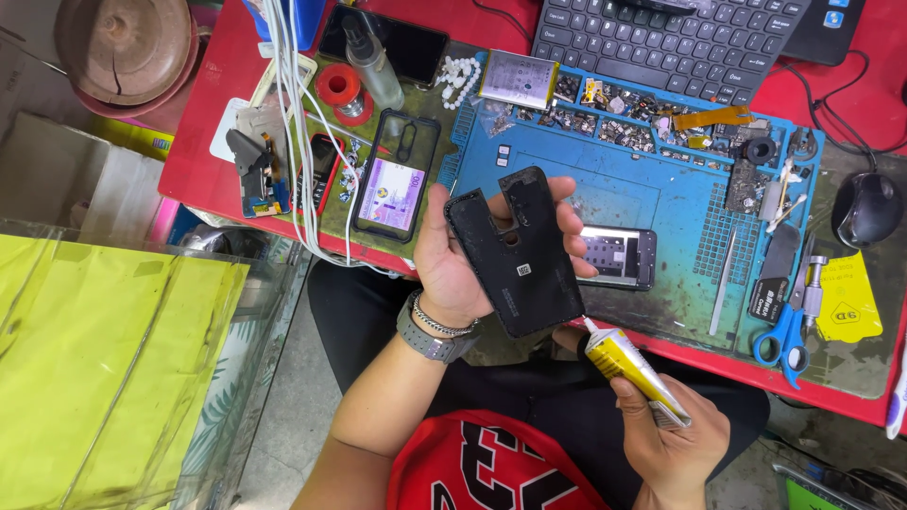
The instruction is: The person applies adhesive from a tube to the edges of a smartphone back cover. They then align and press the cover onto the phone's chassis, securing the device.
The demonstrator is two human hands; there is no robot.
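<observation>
My left hand (452,255) grips a black phone back cover (515,255), inner side up, above the table's near edge. My right hand (673,436) holds a yellow glue tube (631,364) with its white nozzle touching the cover's lower right edge. A phone with a lit screen (619,257) lies on the blue work mat (624,194) just behind the cover.
On the red table (203,132) lie a clear phone case (397,175), white cables (302,123), a spray bottle (371,59), a keyboard (661,38), a mouse (864,208), blue scissors (782,340), tweezers and small parts. A glass case with yellow sheets (113,359) stands left.
</observation>
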